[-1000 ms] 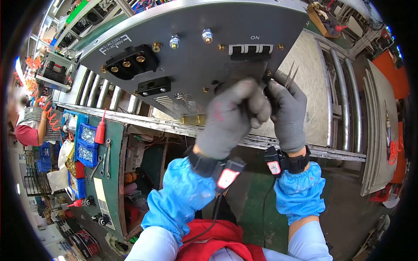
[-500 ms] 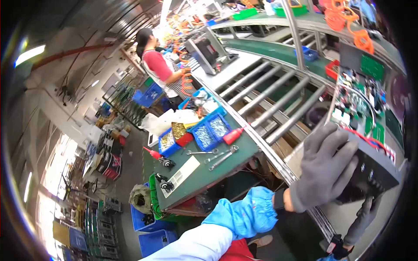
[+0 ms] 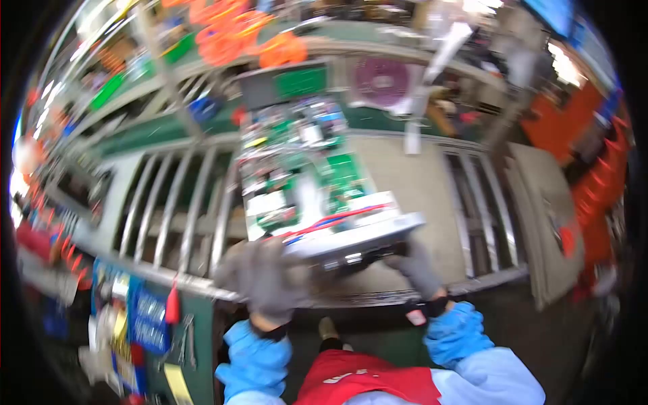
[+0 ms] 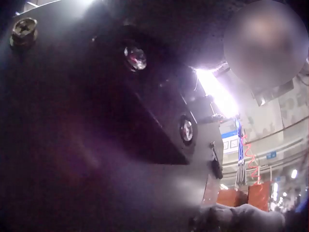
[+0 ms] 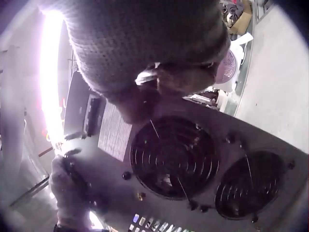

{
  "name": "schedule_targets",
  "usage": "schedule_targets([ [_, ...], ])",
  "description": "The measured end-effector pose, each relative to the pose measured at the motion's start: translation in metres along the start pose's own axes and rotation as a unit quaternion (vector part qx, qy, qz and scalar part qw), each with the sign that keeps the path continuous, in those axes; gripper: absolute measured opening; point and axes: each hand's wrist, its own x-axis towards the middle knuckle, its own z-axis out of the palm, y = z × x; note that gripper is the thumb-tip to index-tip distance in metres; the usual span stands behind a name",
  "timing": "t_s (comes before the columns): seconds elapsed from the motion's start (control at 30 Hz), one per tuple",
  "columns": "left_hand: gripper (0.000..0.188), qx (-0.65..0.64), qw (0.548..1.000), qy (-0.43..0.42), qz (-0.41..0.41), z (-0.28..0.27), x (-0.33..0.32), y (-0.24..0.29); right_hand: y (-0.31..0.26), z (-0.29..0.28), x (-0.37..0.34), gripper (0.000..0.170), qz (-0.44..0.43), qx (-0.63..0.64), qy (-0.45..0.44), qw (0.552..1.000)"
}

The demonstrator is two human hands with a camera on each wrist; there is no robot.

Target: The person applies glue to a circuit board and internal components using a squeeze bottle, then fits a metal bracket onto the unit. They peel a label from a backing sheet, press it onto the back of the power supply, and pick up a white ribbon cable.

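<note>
A grey electronics chassis (image 3: 356, 239) stands on the conveyor, its circuit boards (image 3: 297, 162) showing behind the front panel. My gloved left hand (image 3: 266, 277) lies at the panel's left end, fingers pointing up along it, blurred; it also appears against the panel edge in the right wrist view. At the panel's right end is my gloved right hand (image 3: 417, 266). Between its thumb and fingers it pinches metal tweezers (image 5: 147, 76), mostly hidden by the glove. Below that hand are two round fan grilles (image 5: 174, 157). A black terminal block (image 4: 164, 106) with screws fills the left wrist view's middle.
Metal rollers (image 3: 179, 209) run to the left of the chassis, and more lie at the right. A green bench (image 3: 196, 351) at the lower left carries blue screw bins (image 3: 150, 317), wrenches and a red bottle (image 3: 173, 305). Boards (image 3: 550, 223) lean at the far right.
My head view swung left, then back, and now takes in the chassis's inside boards. My left hand has gone from the panel's middle to its left end; my right hand stays at the right.
</note>
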Motion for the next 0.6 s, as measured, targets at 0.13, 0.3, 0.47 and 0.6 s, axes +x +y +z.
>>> schedule_targets([
  [0.13, 0.026, 0.0, 1.0, 0.015, 0.025, -0.02, 0.017, 0.009, 0.025, -0.007, -0.017, 0.054, -0.03, 0.001, -0.049, 0.998],
  [0.3, 0.027, 0.017, 1.0, 0.003, 0.008, -0.026, 0.014, -0.022, -0.027, -0.036, -0.003, 0.046, -0.021, -0.1, -0.039, 0.994],
  [0.47, 0.031, 0.047, 0.999, 0.025, -0.007, -0.018, 0.017, -0.006, -0.095, -0.183, 0.162, 0.022, -0.205, -0.031, 0.22, 0.953],
  [0.6, 0.027, 0.07, 0.996, 0.012, -0.057, -0.022, 0.034, 0.023, -0.176, -0.245, 0.282, 0.038, -0.273, -0.211, 0.292, 0.892],
])
